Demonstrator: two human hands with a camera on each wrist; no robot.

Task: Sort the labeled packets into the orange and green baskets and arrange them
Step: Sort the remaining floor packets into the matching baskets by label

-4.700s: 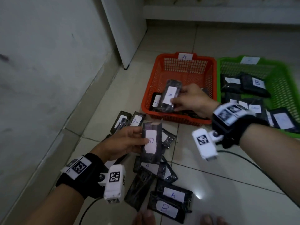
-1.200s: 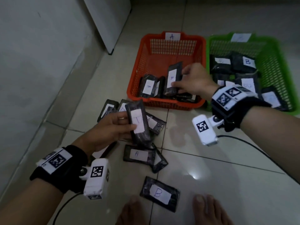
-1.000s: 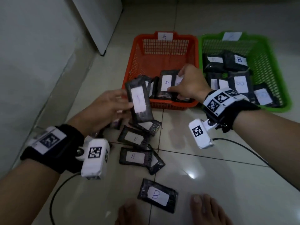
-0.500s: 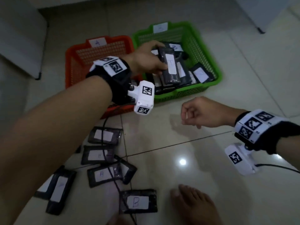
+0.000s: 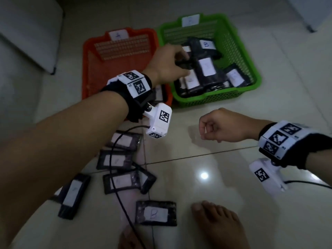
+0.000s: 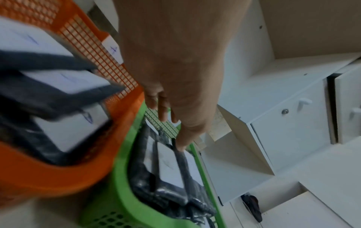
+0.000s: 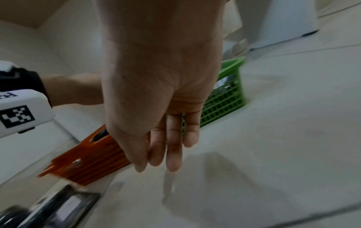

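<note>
My left hand (image 5: 182, 66) reaches across into the green basket (image 5: 256, 83) and pinches the end of a black packet (image 5: 206, 66) with a white label. The packet lies low on the other labeled packets there. In the left wrist view the thumb tip of my left hand (image 6: 171, 131) sits on the packet's (image 6: 168, 166) upper edge. The orange basket (image 5: 86, 69) stands left of the green one; my forearm hides most of its packets. My right hand (image 5: 204, 130) hovers over the floor, loosely curled and holding nothing.
Several loose labeled packets lie on the tiled floor at lower left, among them one marked B (image 5: 156, 213). A black cable (image 5: 115, 177) crosses them. My bare foot (image 5: 217, 223) is at the bottom edge. A white cabinet (image 5: 30, 33) stands at upper left.
My left arm has carried a packet from the floor pile across to the green basket and lowered it onto the packets there. My right hand has left the orange basket and pulled back over the floor.
</note>
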